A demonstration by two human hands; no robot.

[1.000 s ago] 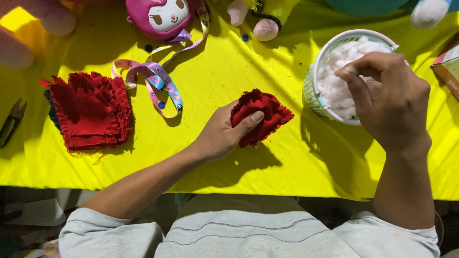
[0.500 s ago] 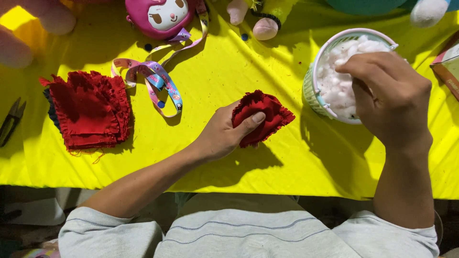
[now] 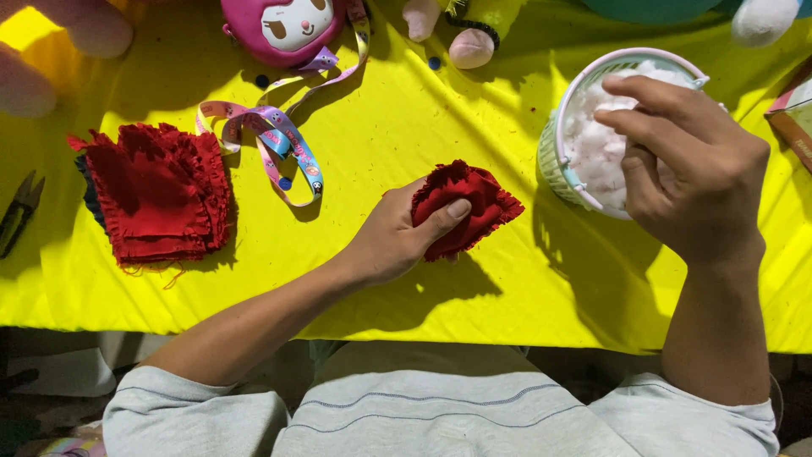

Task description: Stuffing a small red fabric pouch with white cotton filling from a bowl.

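Since half a second ago my right hand [image 3: 689, 169] has hardly shifted, fingers pinched on white stuffing [image 3: 592, 144] in the small basket [image 3: 554, 156]. Left hand [image 3: 393, 241] pins the red fabric pouch [image 3: 465, 203] to the bench [image 3: 406, 127], thumb on top. Both look soft, light; its long axis runs away from my thumb, up-right.

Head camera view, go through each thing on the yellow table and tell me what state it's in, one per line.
Left hand: gripping the red fabric pouch, thumb on top.
Red fabric pouch: bunched, held on the yellow cloth.
Right hand: fingertips pinched in the stuffing.
Basket: upright, full of white stuffing.
Red fabric stack: lying flat, frayed edges.
Patterned ribbon: loose, looped.
Snips: lying untouched.
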